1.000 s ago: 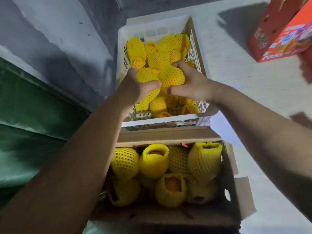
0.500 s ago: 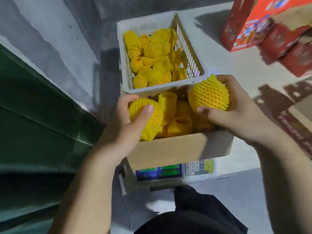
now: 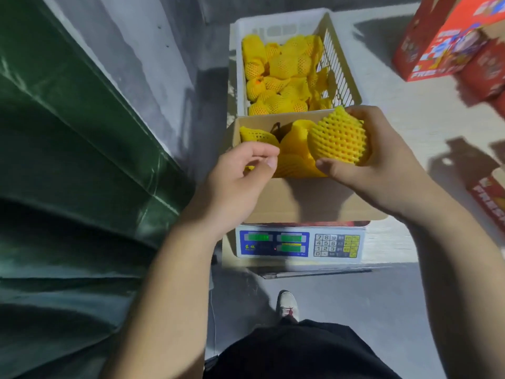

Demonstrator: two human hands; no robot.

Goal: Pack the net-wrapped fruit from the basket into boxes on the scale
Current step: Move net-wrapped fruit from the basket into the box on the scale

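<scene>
A white plastic basket (image 3: 276, 21) at the far end holds several fruits in yellow foam net (image 3: 281, 67). In front of it an open cardboard box (image 3: 314, 198) stands on a digital scale (image 3: 297, 244) and holds more netted fruit (image 3: 257, 135). My right hand (image 3: 388, 165) grips one netted fruit (image 3: 337, 138) above the box's right half. My left hand (image 3: 235, 184) hovers over the box's near left corner. Its fingers are loosely curled and the thumb is near the fingertips. No fruit shows in its grasp, only a sliver of yellow behind the fingers.
Red printed cartons (image 3: 448, 36) stand at the far right, with another one (image 3: 489, 198) at the right edge. A dark green tarp (image 3: 68, 160) fills the left side. My shoe (image 3: 287, 302) is on the grey floor below the scale.
Both hands lifted a fruit from the basket and brought it back over the box. My left hand has since let its fruit go into the box's left side; my right hand keeps its fruit.
</scene>
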